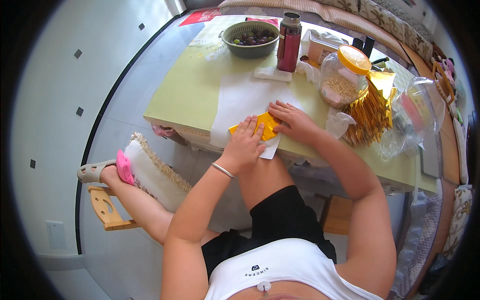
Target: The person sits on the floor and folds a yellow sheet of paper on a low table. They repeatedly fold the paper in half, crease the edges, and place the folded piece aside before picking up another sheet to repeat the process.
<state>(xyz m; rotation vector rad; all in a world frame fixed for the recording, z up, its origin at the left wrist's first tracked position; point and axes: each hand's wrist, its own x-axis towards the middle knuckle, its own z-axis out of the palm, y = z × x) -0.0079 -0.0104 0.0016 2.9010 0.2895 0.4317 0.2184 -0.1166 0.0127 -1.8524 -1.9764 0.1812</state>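
Note:
A small piece of gold foil paper (268,131) lies on a white sheet of paper (239,97) near the table's front edge. My left hand (243,142) rests flat across the foil's left part, its fingers stretched out and covering some of it. From the right, my right hand (295,122) reaches over with fingers extended, touching the foil's right edge; its thumb side is partly hidden. To the right of that hand stands a thick fanned stack of gold foil pieces (367,117).
On the table (182,95) are a colander of grapes (250,39), a dark red thermos (289,45), a white elongated object (272,74), a yellow-lidded jar (340,82) of pale bits, crumpled tissue (340,124) and a clear plastic bag (412,120). A wooden stool (107,207) stands lower left.

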